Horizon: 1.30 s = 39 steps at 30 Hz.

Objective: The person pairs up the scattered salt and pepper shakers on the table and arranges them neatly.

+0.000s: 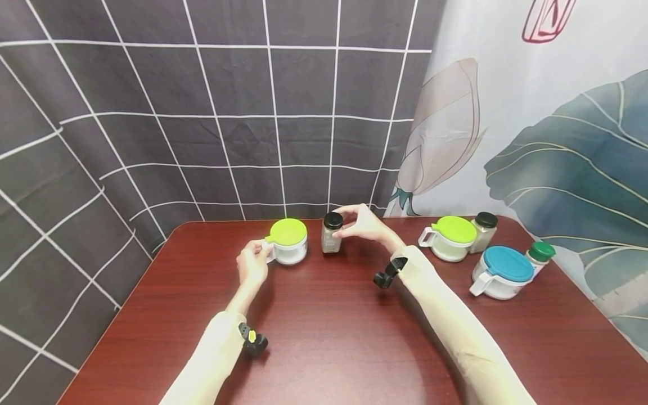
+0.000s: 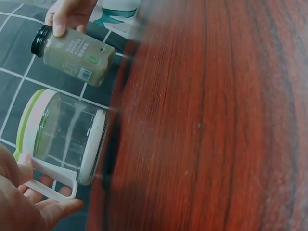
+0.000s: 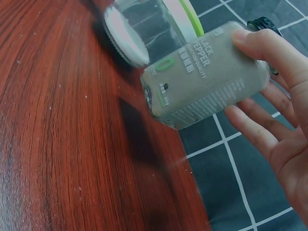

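Observation:
At the back of the table, my left hand (image 1: 252,264) pinches the white handle (image 2: 53,178) of a clear seasoning jar (image 2: 67,130) with a green flip lid (image 1: 288,232). This jar is upright, its handle pointing left. Just to its right, my right hand (image 1: 365,225) grips a black pepper bottle (image 1: 331,241) near its black cap, thumb on one side and fingers on the other. In the right wrist view the bottle (image 3: 207,77) is upright close over the table, its dark shadow apart from its base. Its label reads black pepper.
On the right stand another green-lidded jar (image 1: 449,247), a black-capped bottle (image 1: 483,232), a blue-lidded jar (image 1: 506,267) and a green-capped bottle (image 1: 539,256). A dark tiled-pattern curtain (image 1: 243,140) hangs behind the red-brown table (image 1: 324,337), beside a leaf-print curtain (image 1: 557,146).

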Each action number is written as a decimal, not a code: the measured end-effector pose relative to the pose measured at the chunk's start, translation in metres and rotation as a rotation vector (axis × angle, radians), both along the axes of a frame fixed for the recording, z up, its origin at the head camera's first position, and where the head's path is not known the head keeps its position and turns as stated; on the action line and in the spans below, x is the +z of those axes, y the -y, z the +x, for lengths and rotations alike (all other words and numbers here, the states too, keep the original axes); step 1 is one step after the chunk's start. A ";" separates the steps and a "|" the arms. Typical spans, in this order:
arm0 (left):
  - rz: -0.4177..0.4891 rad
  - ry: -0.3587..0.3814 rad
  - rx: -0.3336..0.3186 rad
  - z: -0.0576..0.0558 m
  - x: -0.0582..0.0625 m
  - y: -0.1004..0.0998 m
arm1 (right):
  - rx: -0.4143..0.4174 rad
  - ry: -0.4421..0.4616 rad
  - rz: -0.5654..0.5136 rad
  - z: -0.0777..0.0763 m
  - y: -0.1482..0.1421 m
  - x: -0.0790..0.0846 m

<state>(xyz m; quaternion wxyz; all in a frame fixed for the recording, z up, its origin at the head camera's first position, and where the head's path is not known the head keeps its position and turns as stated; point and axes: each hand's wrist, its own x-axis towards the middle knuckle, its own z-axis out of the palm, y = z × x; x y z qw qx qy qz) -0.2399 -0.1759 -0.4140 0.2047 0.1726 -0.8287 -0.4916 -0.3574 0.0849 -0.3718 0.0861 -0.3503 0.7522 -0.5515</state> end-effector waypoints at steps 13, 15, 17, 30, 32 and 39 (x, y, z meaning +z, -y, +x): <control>-0.004 0.014 0.015 -0.004 0.000 0.003 | -0.018 -0.009 -0.022 -0.022 0.015 -0.024; 0.003 0.019 0.014 -0.005 0.001 0.003 | -0.015 -0.014 -0.028 -0.022 0.017 -0.024; 0.004 0.017 0.015 -0.006 0.001 0.003 | -0.012 -0.016 -0.035 -0.022 0.017 -0.025; -0.004 0.033 0.034 -0.012 0.000 0.008 | -0.021 -0.032 -0.013 -0.006 0.026 -0.007; -0.005 0.032 0.035 -0.012 0.000 0.008 | -0.025 -0.050 0.004 -0.004 0.027 -0.006; -0.014 0.037 0.029 -0.014 0.000 0.010 | -0.030 -0.078 0.019 -0.004 0.033 -0.007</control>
